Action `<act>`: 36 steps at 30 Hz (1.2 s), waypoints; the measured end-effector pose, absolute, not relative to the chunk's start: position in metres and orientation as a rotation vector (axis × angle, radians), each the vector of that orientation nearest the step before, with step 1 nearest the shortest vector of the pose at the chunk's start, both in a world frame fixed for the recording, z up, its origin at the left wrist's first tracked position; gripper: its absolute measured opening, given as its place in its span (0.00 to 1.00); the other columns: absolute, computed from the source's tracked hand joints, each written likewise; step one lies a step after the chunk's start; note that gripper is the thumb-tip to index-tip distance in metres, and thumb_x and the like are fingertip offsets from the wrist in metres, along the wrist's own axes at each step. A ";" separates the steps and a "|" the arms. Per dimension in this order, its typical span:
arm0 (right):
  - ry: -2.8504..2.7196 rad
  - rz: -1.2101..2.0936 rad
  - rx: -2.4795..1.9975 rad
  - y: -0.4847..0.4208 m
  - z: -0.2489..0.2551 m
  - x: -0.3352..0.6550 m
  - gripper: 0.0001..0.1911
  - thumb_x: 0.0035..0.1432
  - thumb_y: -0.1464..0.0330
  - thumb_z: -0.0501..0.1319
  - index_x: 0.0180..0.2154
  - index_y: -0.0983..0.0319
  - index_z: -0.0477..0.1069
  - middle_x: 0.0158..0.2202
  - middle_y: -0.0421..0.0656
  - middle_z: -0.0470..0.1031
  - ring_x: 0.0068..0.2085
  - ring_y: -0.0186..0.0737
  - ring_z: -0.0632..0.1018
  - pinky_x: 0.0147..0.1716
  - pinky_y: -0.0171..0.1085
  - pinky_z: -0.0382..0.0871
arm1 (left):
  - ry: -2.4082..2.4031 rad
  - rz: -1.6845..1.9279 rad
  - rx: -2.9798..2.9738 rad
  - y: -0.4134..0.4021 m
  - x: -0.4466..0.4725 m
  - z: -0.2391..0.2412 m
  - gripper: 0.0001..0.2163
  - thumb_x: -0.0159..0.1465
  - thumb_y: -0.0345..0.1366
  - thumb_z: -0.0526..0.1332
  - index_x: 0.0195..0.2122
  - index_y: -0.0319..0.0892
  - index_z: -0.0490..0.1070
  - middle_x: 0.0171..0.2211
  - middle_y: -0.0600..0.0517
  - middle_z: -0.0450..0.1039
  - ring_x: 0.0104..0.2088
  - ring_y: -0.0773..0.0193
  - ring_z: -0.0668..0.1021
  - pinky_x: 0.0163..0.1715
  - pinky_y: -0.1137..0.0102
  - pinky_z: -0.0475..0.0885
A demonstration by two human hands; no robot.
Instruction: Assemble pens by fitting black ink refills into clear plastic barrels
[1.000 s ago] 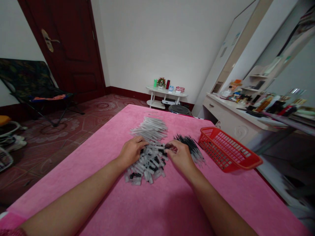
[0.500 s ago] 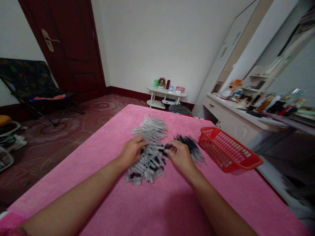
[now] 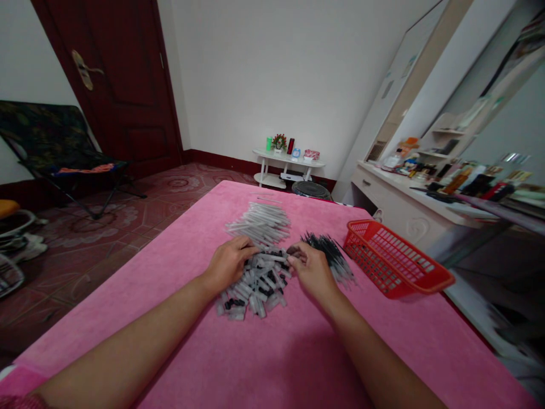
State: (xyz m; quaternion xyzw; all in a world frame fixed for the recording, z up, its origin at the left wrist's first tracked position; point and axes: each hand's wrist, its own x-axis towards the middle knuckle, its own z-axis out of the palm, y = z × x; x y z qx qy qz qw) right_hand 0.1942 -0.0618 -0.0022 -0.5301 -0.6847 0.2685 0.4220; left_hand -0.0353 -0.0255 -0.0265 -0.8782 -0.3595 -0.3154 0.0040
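A heap of short clear and black pieces, looking like pen caps (image 3: 254, 284), lies on the pink cloth (image 3: 255, 363). At its left far edge is my left hand (image 3: 232, 258), fingers curled together against the pieces; whatever they grip is hidden. My right hand (image 3: 310, 264) is at the heap's right far edge with thumb and fingers pinched; anything between the fingertips is too small to make out. Just beyond the heap lie whitish slim tubes, like pen barrels (image 3: 264, 221). Right of my right hand is a bunch of dark-tipped thin rods, like pen refills (image 3: 336, 261).
A red plastic basket (image 3: 394, 264) stands at the table's right edge. Beyond it is a white dresser (image 3: 409, 199) crowded with bottles. A low white stand (image 3: 289, 159) is by the far wall, and a folding chair (image 3: 55, 142) stands at left.
Both hands stay at the heap with only slight finger movement. My right fingertips have shifted a little; the piles and basket look the same.
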 end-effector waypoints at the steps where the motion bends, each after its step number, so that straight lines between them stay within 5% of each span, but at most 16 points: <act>1: -1.692 0.720 -1.324 -0.062 -0.002 0.194 0.05 0.53 0.70 0.54 0.32 0.62 0.68 0.22 0.39 0.72 0.21 0.34 0.74 0.21 0.31 0.67 | -1.125 -0.982 -2.748 -0.026 -0.035 -0.026 0.19 0.56 0.22 0.53 0.45 0.45 0.73 0.38 0.48 0.71 0.40 0.62 0.73 0.37 0.70 0.69; 6: -1.577 0.897 -1.324 -0.063 0.000 0.190 0.08 0.56 0.64 0.52 0.32 0.62 0.65 0.19 0.37 0.71 0.16 0.34 0.73 0.15 0.31 0.64 | -1.146 -0.984 -2.740 -0.028 -0.034 -0.025 0.20 0.55 0.21 0.54 0.45 0.46 0.74 0.38 0.49 0.71 0.39 0.62 0.73 0.37 0.70 0.70; 12: -1.546 0.992 -1.240 -0.062 0.002 0.190 0.07 0.52 0.64 0.56 0.30 0.61 0.64 0.22 0.39 0.73 0.21 0.36 0.76 0.20 0.33 0.69 | -1.218 -1.034 -2.727 -0.026 -0.035 -0.027 0.18 0.56 0.22 0.55 0.44 0.45 0.74 0.38 0.49 0.71 0.38 0.62 0.74 0.35 0.70 0.70; 18: -1.507 0.940 -1.270 -0.060 -0.001 0.191 0.05 0.45 0.69 0.61 0.28 0.61 0.66 0.23 0.39 0.72 0.23 0.37 0.76 0.24 0.34 0.71 | -1.180 -1.078 -2.725 -0.024 -0.036 -0.029 0.19 0.55 0.22 0.55 0.43 0.45 0.75 0.37 0.49 0.71 0.38 0.63 0.73 0.35 0.71 0.70; 28: -1.566 0.754 -1.276 -0.062 0.001 0.189 0.06 0.49 0.68 0.60 0.30 0.63 0.73 0.27 0.43 0.75 0.25 0.38 0.77 0.24 0.34 0.71 | -1.220 -1.110 -2.724 -0.026 -0.036 -0.028 0.17 0.56 0.22 0.54 0.43 0.44 0.75 0.37 0.49 0.72 0.38 0.62 0.74 0.35 0.71 0.70; 36: -1.639 0.653 -1.285 -0.065 0.003 0.189 0.04 0.52 0.69 0.57 0.30 0.62 0.69 0.26 0.42 0.74 0.25 0.38 0.77 0.24 0.34 0.70 | -1.196 -1.165 -2.737 -0.024 -0.035 -0.031 0.17 0.58 0.23 0.54 0.44 0.44 0.74 0.37 0.49 0.71 0.39 0.63 0.73 0.37 0.70 0.70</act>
